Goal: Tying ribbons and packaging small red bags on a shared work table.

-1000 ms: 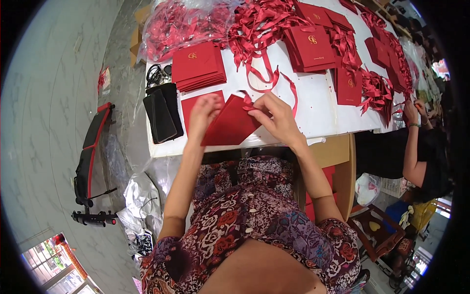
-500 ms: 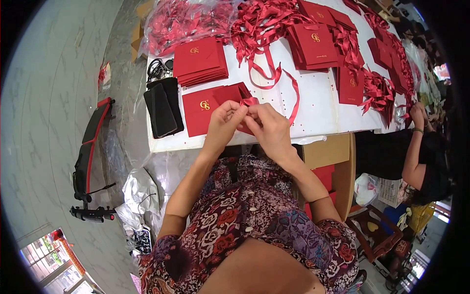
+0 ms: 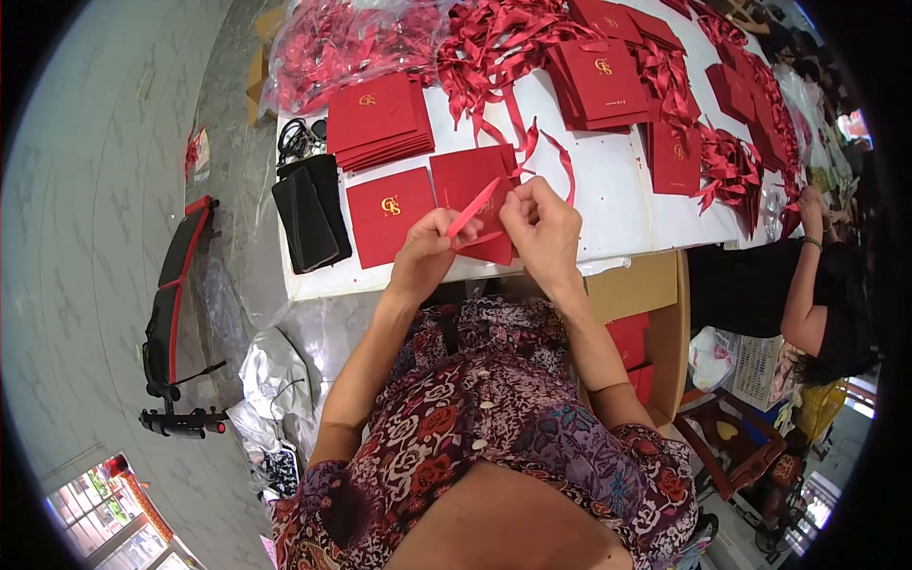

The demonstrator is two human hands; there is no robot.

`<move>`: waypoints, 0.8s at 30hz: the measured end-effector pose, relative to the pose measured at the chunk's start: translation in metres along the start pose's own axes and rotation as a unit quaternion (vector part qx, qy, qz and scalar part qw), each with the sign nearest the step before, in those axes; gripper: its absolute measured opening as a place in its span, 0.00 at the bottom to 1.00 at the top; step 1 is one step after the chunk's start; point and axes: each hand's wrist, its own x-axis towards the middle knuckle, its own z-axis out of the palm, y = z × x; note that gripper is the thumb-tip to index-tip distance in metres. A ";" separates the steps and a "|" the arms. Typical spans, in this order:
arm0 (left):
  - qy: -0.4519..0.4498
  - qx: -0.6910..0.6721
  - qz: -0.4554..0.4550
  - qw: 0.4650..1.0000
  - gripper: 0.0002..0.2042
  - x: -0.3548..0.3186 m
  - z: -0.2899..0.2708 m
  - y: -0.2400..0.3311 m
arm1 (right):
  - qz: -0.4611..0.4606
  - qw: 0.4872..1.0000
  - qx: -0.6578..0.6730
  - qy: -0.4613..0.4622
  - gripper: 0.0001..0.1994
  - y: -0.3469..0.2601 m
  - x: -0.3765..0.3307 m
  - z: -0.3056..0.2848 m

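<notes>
Between my hands runs a red satin ribbon (image 3: pixel 475 206), over a red paper pouch (image 3: pixel 456 171) on the white table's near side. My left hand (image 3: pixel 425 255) pinches the ribbon, one length sticking up to the right. My right hand (image 3: pixel 542 228) is closed with thumb and fingertips together near the pouch's right side; ribbon seems to run into it, partly hidden by the fingers. Left of that pouch lies another red pouch (image 3: pixel 390 223) with a gold emblem. Behind them rests a stack of red pouches (image 3: pixel 378 119).
A black phone (image 3: pixel 306 217) lies on a dark case at the table's left. Loose ribbons (image 3: pixel 513 43), a bag of ribbons (image 3: pixel 351 47) and beribboned pouches (image 3: pixel 598 81) cover the far side. A cardboard box (image 3: pixel 673 332) stands below. Another person's arm (image 3: pixel 805 285) is at right.
My hands have drawn apart, the left one lower. The ribbon that was bunched between my fingers is now stretched out, and the pouch beneath lies flatter and shows more.
</notes>
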 end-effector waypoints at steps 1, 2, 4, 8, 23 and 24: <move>0.003 0.004 -0.028 1.000 0.14 -0.001 0.001 0.002 | 0.008 1.000 -0.013 -0.024 0.05 -0.006 -0.002 -0.002; 0.002 0.004 -0.030 1.000 0.14 0.000 0.000 0.005 | 0.010 1.000 -0.013 -0.022 0.05 -0.006 -0.004 -0.001; 0.039 0.155 -0.105 0.982 0.14 0.006 0.003 0.016 | -0.092 0.993 -0.068 -0.022 0.05 -0.004 -0.009 0.002; 0.069 0.314 -0.126 0.939 0.11 0.022 0.021 0.033 | -0.154 0.981 -0.109 -0.035 0.05 -0.015 -0.017 0.003; 0.052 0.322 -0.001 0.945 0.06 0.023 0.015 0.026 | -0.129 0.988 -0.005 -0.084 0.11 -0.015 0.001 -0.017; 0.054 0.332 0.010 0.942 0.06 0.024 0.016 0.025 | -0.129 0.988 -0.005 -0.085 0.11 -0.017 0.001 -0.018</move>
